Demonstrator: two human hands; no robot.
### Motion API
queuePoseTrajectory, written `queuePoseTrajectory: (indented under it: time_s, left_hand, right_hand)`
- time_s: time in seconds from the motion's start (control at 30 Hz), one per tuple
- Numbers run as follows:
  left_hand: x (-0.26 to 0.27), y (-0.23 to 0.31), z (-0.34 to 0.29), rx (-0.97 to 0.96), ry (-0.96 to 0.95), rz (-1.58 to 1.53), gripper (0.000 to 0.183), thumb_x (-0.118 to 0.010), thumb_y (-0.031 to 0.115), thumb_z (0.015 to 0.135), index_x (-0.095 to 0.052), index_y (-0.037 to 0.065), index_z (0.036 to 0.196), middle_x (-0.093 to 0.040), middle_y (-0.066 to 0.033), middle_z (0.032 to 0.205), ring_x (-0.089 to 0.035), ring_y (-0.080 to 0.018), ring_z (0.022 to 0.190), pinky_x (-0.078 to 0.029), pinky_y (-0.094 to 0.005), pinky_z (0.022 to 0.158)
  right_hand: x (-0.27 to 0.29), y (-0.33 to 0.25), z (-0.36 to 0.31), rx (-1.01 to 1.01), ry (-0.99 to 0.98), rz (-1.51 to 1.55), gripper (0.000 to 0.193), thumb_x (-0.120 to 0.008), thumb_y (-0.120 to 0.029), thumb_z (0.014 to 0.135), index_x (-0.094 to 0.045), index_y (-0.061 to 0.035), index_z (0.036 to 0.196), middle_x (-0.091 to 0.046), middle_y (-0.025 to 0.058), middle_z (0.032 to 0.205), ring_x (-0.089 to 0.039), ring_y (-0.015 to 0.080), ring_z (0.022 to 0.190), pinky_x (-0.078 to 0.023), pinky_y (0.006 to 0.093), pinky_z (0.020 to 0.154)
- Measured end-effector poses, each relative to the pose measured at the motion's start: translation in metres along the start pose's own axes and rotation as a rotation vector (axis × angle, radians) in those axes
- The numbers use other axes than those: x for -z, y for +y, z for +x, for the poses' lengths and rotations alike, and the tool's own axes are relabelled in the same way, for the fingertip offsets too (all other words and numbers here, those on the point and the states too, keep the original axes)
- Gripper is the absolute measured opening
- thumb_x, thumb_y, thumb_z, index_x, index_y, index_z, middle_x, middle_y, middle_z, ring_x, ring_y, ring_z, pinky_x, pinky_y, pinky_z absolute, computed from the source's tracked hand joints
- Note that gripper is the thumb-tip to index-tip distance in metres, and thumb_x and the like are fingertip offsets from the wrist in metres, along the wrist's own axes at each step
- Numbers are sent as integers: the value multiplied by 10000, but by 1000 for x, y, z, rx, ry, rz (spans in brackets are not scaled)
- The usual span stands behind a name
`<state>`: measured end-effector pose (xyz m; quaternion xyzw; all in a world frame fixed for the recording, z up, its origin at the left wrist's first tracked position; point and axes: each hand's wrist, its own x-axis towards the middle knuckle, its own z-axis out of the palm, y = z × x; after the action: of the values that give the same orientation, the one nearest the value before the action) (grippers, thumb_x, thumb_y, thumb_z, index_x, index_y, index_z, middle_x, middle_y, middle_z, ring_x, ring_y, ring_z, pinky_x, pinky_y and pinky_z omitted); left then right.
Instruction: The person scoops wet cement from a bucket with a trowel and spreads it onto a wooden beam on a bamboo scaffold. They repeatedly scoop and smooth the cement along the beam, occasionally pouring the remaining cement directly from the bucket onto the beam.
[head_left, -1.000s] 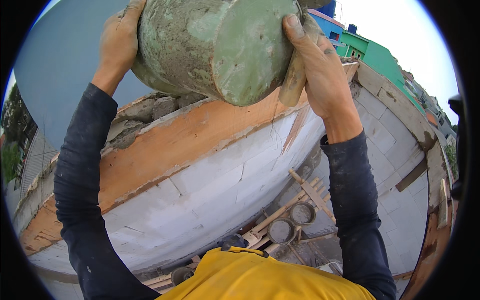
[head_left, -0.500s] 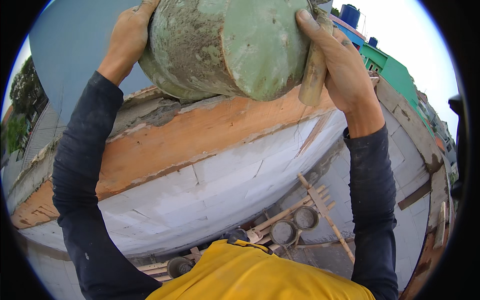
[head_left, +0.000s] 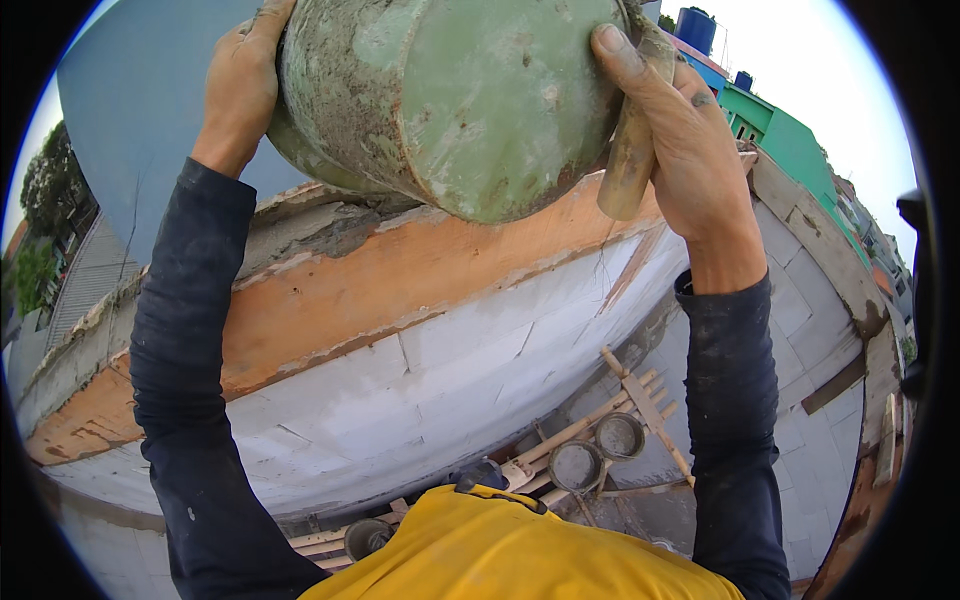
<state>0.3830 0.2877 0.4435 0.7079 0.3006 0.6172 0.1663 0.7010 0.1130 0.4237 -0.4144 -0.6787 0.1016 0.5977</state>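
Green bucket: held up at the top edge of view, between both hands, over the top of the wall; upper part cropped by the frame.
Bucket attitude: tipped over, flat round base toward the wearer; mouth faces away, contents can't be seen.
Bucket base: pale, dull green, scuffed, whitish smears, small dark specks, brown grime along the lower edge.
Bucket side: same green under a rough grey-brown crust, heaviest near the base edge; cleaner green toward the far end.
Left hand: wrapped on the bucket's left side, thumb up near the frame edge; other fingers hidden, so their exact curl can't be told.
Right hand: closed around a brown handle, thumb laid against the edge of the bucket base; fingertips mostly hidden.
Handle: short, round, dirty, slanting down just beside the bucket; upper end merges into grime, so can't tell what it belongs to.
Wall top: rough grey mortar behind an orange-brown board, pale block wall below it.
Down below: two round grey-filled containers side by side near bamboo poles.
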Motion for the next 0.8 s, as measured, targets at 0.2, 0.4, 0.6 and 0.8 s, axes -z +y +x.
queuePoseTrajectory:
  time_s: [0.2,0.4,0.6,0.8]
  left_hand:
    - [-13,15,-13,-303,107,-28,551,-544,483,1076,-751,-26,1116,-735,-74,962,-631,-138,877,-482,-249,818]
    - [-51,78,-45,-646,-12,39,469,-634,405,1050,-728,-54,1064,-698,-56,865,-621,-169,757,-497,-294,708]
    - [-103,129,-82,-1409,-146,438,491,-785,495,850,-629,36,775,-541,-59,667,-504,-201,555,-384,-333,524]
    - [-204,116,-133,-1498,-349,198,282,-708,249,732,-466,152,625,-360,29,591,-388,-126,531,-270,-289,527]
  right_hand:
    - [8,3,-32,-35,81,182,541,-662,-476,1014,-650,-19,1304,-702,53,1037,-666,122,920,-568,292,793]
    - [5,69,-127,-61,209,799,508,-537,-309,1091,-420,-63,1519,-563,90,1459,-571,242,1312,-497,422,1087]
    - [26,105,-224,-458,408,799,644,-698,-337,988,-448,-76,1520,-608,44,1306,-632,206,1080,-598,418,869]
    - [97,100,-286,-657,754,974,834,-372,-810,970,-645,-59,1208,-656,74,883,-578,111,559,-448,190,344]
